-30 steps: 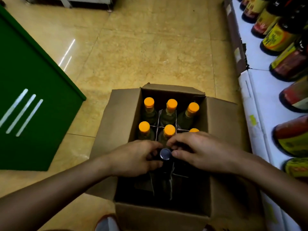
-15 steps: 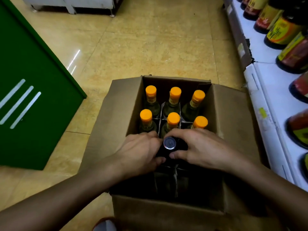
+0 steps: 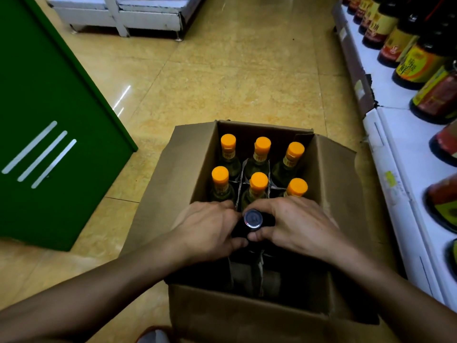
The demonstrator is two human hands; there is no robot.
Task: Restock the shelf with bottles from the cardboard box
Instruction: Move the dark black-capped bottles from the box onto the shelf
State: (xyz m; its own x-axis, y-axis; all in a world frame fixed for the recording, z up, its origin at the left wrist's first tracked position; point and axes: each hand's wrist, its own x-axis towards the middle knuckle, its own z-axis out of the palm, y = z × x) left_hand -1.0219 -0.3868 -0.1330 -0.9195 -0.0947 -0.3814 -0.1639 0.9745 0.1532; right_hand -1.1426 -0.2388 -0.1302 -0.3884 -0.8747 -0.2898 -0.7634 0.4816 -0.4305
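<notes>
Clasping dark bottle (image 3: 252, 219) between fingers (image 3: 262, 206)

The floor (image 3: 247, 78) is glossy yellow-tan tile, with streaks of glare toward the left. A cardboard box (image 3: 170, 174) stands directly on it in the lower middle, flaps folded outward, the right flap reaching near the foot of the shelf (image 3: 405, 154). At the left a green cabinet (image 3: 49, 95) (three pale slanted stripes on its face) rests on the tiles, apart from the box. At the top a white unit (image 3: 148, 18) stands on short legs. Along the right edge the white shelf carries a row of dark bottles (image 3: 418, 68) with yellow and red labels, upright, close beside one another.
</notes>
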